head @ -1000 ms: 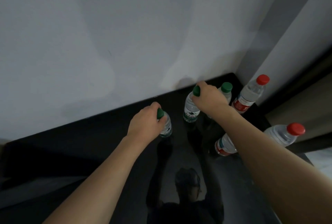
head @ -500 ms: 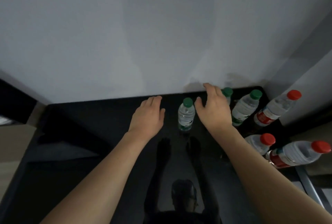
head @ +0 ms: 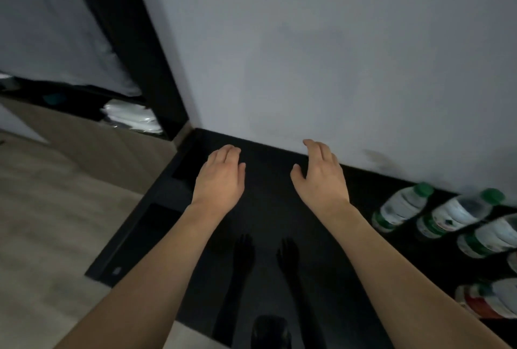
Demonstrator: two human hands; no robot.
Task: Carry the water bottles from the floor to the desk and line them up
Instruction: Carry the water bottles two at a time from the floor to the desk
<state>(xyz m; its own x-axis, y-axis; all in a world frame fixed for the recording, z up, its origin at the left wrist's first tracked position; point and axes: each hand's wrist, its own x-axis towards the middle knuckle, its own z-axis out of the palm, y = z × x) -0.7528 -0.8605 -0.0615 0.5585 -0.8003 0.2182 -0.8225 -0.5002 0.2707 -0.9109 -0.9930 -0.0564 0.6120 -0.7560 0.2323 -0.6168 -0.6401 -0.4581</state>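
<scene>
Over the glossy black desk (head: 268, 208), two bare hands, both holding nothing.

Left hand (head: 221, 178) and right hand (head: 321, 178) hover palm-down with relaxed, nearly straight fingers. Three clear green-capped plastic water bottles (head: 400, 207) stand on the desk at far right; two more bottles, one red-labelled (head: 486, 299), are cut off by the edge.

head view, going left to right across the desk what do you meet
left hand → right hand → first green-capped bottle → second green-capped bottle; the bottles beyond it bunch at the right edge.
</scene>
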